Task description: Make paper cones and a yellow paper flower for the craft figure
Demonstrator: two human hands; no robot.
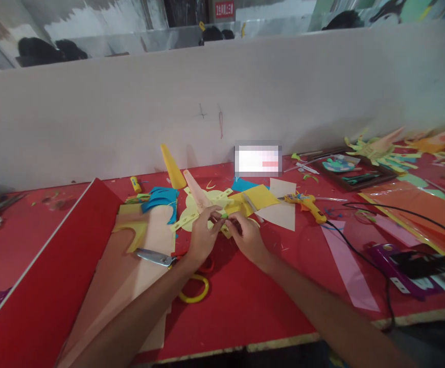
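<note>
My left hand and my right hand meet at the middle of the table, fingertips pinched together at a small green piece, perhaps paper. Just behind them lies a pale yellow paper shape with printed strips, and a peach paper cone stands tilted on it. Part of the shape is hidden by my hands. Large scissors with red and yellow handles rest beneath my left forearm, blades pointing left. Yellow paper is right behind my right hand.
A yellow cone stands by the white partition. Blue paper pieces and peach sheets lie left, beside a red upright board. Rightward are a yellow glue gun with a black cord, a purple power strip and a dark tray.
</note>
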